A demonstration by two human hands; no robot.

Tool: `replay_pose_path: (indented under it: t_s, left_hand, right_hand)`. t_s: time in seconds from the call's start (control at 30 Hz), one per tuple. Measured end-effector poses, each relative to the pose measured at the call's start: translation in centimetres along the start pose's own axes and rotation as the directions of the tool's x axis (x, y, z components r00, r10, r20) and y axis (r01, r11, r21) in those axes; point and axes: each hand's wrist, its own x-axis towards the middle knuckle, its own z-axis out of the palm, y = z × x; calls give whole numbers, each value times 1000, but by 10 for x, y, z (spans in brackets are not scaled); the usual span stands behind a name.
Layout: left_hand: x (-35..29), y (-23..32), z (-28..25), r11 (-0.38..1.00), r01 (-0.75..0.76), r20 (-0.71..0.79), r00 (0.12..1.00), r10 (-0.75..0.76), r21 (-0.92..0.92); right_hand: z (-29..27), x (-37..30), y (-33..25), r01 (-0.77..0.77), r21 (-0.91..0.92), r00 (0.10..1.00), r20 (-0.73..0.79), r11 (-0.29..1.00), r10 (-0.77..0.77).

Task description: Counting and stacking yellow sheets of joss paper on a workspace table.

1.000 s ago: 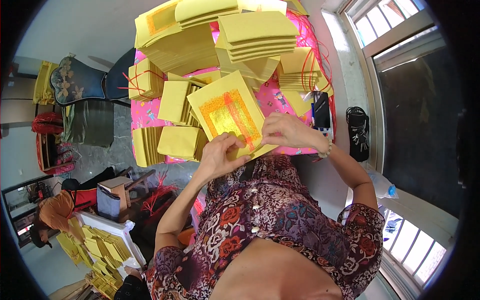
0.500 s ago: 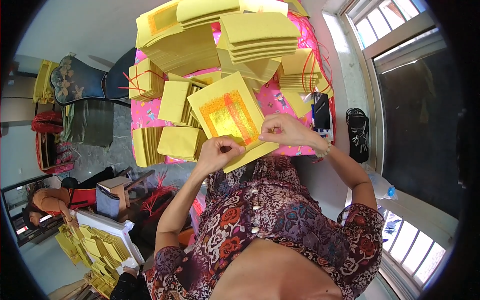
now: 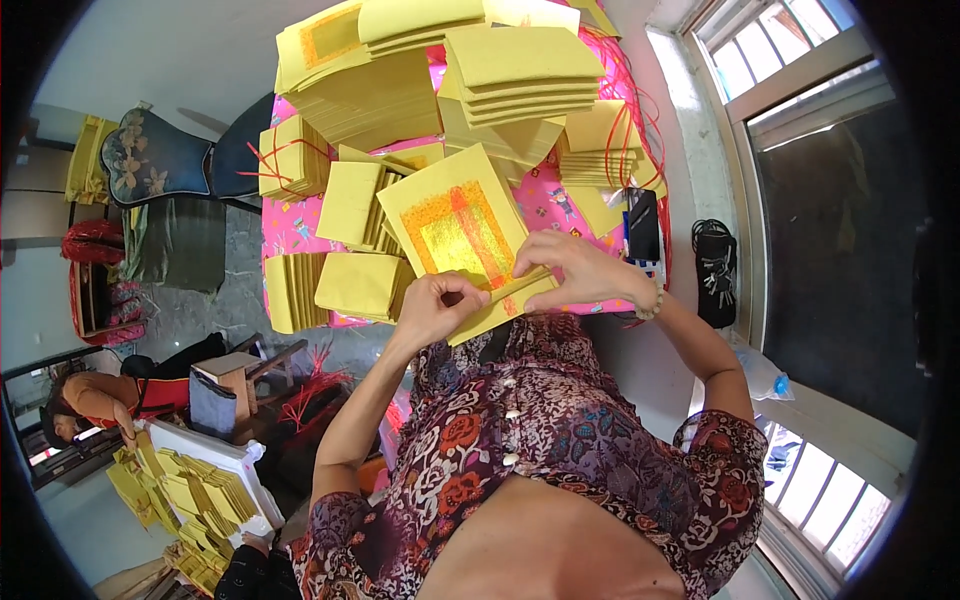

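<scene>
A yellow paper sheet [image 3: 415, 194] is gripped by two bare hands at the near edge of a pink tabletop [image 3: 541, 188].
Its turned-over lower strip [image 3: 509, 291] is pinched between the left hand's [image 3: 437, 308] thumb and fingers and clasped farther right by the right hand [image 3: 572, 268]; its orange-bordered gold panel [image 3: 448, 240] is turned upward, with folded yellow stacks [image 3: 358, 283] ranged alongside.

No text or numbers seem legible, at least at this size.
</scene>
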Motion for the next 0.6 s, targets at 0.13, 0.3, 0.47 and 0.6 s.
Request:
replay_pose_path:
  t_s: [0.13,0.3,0.47,0.6]
  left_hand:
    - [-6,8,-2,985,-171,-63,983,172,18]
    - [-17,36,-41,764,-616,-70,768,637,190]
    - [0,36,-55,773,-618,-333,706,625,140]
    - [17,37,-46,770,-629,-479,647,594,107]
  right_hand:
    - [1,2,9,146,-213,987,-38,966,-157]
    - [-16,18,-4,180,8,965,-194,984,-175]
    - [-23,37,-15,218,391,871,-491,894,2]
    - [-30,52,-26,379,530,807,-590,759,10]
